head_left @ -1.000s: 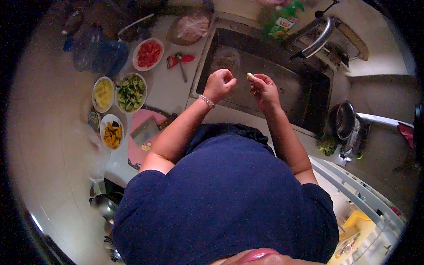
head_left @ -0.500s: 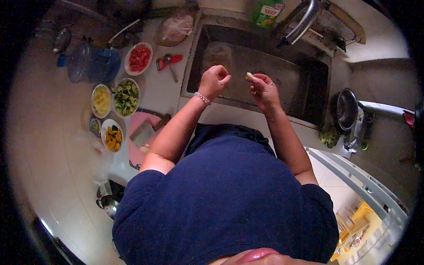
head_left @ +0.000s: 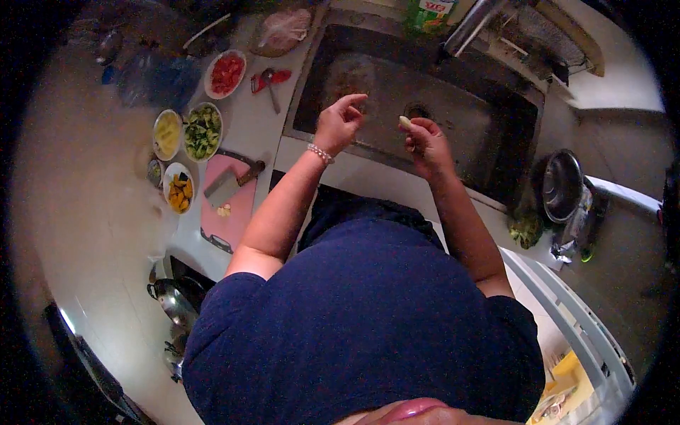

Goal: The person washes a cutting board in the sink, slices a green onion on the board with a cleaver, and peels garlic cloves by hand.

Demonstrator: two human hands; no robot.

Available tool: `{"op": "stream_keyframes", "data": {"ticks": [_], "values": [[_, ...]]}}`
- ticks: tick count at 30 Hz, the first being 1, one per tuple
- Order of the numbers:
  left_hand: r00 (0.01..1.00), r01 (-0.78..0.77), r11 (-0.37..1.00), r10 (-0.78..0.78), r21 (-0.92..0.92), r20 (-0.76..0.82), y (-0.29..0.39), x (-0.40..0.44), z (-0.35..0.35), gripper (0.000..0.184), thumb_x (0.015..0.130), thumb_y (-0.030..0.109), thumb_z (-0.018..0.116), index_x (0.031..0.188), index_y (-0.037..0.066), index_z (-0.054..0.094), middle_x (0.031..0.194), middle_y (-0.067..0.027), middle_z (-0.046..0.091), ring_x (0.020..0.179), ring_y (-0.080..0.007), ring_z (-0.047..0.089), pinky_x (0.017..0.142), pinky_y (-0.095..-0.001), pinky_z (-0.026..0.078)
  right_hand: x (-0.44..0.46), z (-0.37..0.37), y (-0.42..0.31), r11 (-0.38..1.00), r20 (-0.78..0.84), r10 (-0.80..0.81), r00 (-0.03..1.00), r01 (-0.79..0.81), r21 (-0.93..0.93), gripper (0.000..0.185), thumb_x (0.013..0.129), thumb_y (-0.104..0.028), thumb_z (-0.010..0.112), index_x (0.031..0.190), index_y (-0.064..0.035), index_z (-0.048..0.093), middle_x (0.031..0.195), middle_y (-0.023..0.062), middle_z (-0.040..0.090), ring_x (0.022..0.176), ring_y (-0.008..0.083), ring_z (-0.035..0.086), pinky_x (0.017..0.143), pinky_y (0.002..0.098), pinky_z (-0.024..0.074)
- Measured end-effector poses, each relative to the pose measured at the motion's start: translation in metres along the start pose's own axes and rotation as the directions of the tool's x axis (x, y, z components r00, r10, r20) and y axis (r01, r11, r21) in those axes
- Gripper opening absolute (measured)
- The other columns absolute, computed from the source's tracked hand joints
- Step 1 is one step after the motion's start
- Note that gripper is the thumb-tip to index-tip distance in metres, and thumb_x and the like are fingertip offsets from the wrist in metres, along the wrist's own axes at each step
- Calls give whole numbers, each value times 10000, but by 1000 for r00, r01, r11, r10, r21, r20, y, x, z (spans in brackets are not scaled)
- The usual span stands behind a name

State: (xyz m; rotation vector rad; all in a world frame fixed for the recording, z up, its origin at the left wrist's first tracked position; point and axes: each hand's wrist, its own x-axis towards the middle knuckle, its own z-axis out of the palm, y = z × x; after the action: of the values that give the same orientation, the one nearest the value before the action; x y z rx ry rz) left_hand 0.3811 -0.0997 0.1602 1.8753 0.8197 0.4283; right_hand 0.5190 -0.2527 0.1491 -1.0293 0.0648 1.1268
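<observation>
My right hand (head_left: 429,147) pinches a small pale piece, like a garlic clove (head_left: 406,122), between thumb and fingertips over the near part of the sink (head_left: 453,131). Left of it, my left hand (head_left: 338,126), with a beaded bracelet at the wrist, is over the sink's near left corner; its thumb and index finger are apart and nothing shows between them. The two hands do not touch. On the pink cutting board (head_left: 234,230) lie a cleaver (head_left: 224,188) and a few small pale pieces (head_left: 224,210).
Bowls of red pieces (head_left: 227,74), green vegetables (head_left: 202,132), pale yellow pieces (head_left: 167,134) and orange pieces (head_left: 178,190) stand on the left. A spoon (head_left: 272,92) lies nearby. The faucet (head_left: 471,30) overhangs the sink; a metal bowl (head_left: 562,185) is at right.
My left thumb and index finger have spread apart. My right hand keeps hold of the pale piece. The view has shifted, showing more of the cutting board and cleaver.
</observation>
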Motion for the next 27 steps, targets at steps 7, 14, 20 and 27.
{"op": "stream_keyframes", "data": {"ticks": [7, 14, 20, 27], "values": [[992, -105, 921, 122, 374, -22, 9, 4, 7, 133, 750, 117, 668, 877, 87, 644, 808, -85, 668, 764, -227, 645, 701, -298, 494, 1, -16, -9, 999, 29, 8, 1000, -7, -45, 168, 781, -103, 661, 898, -62, 547, 807, 67, 630, 589, 101, 553, 489, 202, 439], [916, -305, 648, 400, 698, 29, -10, 15, 16, 108, 709, 185, 693, 786, 125, 646, 1055, -58, 614, 1067, -252, 519, 897, -419, 370, 3, -10, -16, 993, 98, 109, 989, -113, 36, 140, 827, -136, 607, 929, -53, 560, 814, 66, 619, 585, 96, 528, 494, 204, 435], [996, -88, 905, 69, 416, 61, 0, 1, 6, 398, 719, 55, 686, 1102, 79, 580, 1024, -81, 626, 940, -232, 600, 797, -334, 480, 10, -1, -9, 971, 163, 231, 959, -239, 28, 141, 849, -165, 581, 922, -45, 569, 788, 54, 602, 586, 95, 511, 492, 209, 423], [979, 158, 891, -84, -425, 188, -9, -41, -18, 187, 784, 98, 679, 943, 14, 628, 871, -43, 647, 817, -105, 606, 742, -242, 493, 11, 41, 29, 925, 229, 368, 901, -329, -191, 170, 844, -184, 591, 925, -37, 565, 770, 42, 587, 593, 114, 516, 493, 222, 417]]}}
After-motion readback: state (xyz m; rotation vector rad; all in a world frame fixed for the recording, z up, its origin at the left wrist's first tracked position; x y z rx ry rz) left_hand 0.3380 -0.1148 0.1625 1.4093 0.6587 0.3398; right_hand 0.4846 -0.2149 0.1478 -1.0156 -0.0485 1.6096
